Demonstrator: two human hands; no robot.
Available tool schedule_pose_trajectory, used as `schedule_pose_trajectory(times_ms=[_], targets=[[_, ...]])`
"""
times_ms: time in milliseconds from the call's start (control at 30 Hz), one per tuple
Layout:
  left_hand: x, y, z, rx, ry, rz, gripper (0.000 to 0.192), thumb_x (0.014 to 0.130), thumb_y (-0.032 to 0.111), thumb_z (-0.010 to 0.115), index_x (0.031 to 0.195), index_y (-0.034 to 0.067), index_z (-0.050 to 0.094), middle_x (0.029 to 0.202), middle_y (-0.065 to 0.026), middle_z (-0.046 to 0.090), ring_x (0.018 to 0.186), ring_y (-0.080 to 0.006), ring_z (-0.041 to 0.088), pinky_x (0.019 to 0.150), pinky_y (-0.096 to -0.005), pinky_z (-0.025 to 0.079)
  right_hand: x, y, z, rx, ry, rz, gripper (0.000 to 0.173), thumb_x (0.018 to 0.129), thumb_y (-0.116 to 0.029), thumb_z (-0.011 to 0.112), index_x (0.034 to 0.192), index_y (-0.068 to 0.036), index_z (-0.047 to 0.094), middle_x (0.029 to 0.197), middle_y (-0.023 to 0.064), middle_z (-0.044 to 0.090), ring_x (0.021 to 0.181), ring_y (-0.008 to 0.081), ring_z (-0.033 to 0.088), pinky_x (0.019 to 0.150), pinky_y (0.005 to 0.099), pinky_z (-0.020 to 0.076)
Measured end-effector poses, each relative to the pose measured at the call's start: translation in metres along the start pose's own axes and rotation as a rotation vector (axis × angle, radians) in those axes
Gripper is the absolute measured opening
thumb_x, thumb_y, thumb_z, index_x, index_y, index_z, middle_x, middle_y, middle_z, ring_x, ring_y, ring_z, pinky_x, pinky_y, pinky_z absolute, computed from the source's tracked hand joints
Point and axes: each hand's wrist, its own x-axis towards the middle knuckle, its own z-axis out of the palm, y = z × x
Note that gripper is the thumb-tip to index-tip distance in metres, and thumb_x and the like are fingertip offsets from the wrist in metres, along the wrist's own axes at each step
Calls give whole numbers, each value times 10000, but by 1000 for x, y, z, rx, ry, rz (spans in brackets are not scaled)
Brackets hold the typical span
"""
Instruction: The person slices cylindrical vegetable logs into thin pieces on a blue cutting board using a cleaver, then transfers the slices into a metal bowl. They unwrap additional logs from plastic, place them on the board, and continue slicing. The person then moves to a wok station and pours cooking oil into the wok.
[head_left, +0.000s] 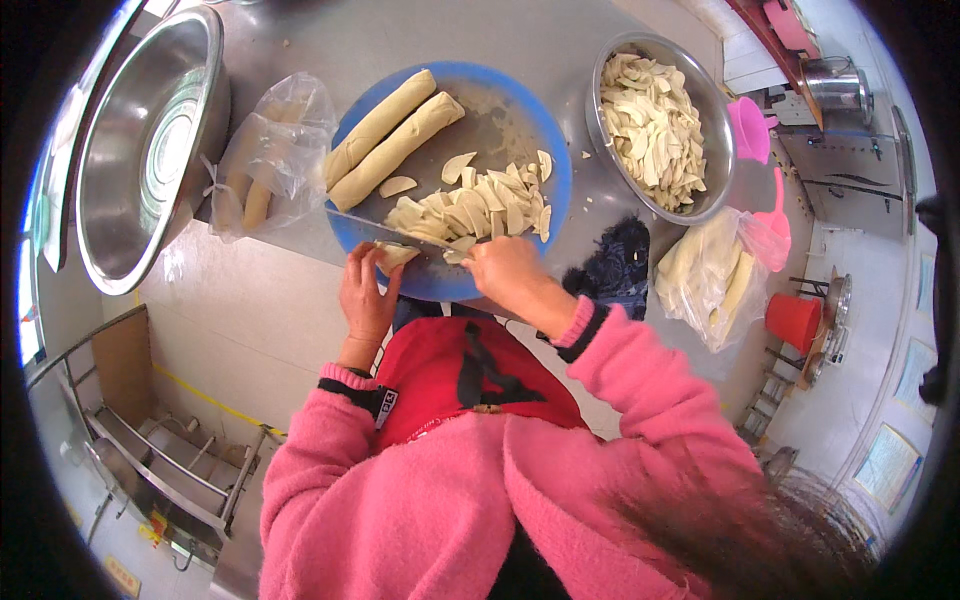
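My right hand (511, 271) grips a kitchen knife (375, 224) whose blade reaches left across the near part of a round blue-rimmed cutting board (561, 154). Under the fingertips of my left hand (365, 294) is a pale piece of a food roll (395, 256), close to the blade on its near side. A heap of half-round slices (487, 201) lies just beyond the knife. Two long beige rolls, perhaps of pressed tofu, rest side by side at the board's left: a farther roll (381, 126) and a nearer roll (401, 150).
At right stands a steel bowl (594, 112) full of slices, with a bag of rolls (709, 274), a dark cloth (616, 262) and a pink jug (748, 129) nearby. Left of the board are another bag with rolls (274, 157) and a large steel basin (112, 157) tilted in view.
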Motion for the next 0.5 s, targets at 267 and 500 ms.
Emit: schedule_pose_trajectory(times_ms=[267, 500], targets=[[7, 2, 9, -51, -1, -51, 378, 825, 127, 779, 1153, 72, 599, 1216, -138, 610, 1057, -354, 640, 836, -412, 548, -14, -11, -48, -29, -53, -53, 275, 913, -315, 664, 813, -69, 738, 701, 192, 684, 691, 402, 694, 629, 500, 551], [8, -5, 7, 27, -20, 41, 382, 813, 131, 776, 1152, 73, 609, 1222, -142, 611, 1052, -347, 648, 813, -411, 558, -19, -16, -20, 40, -27, 26, 241, 892, -263, 674, 804, -55, 758, 762, 214, 708, 743, 397, 717, 681, 498, 567]])
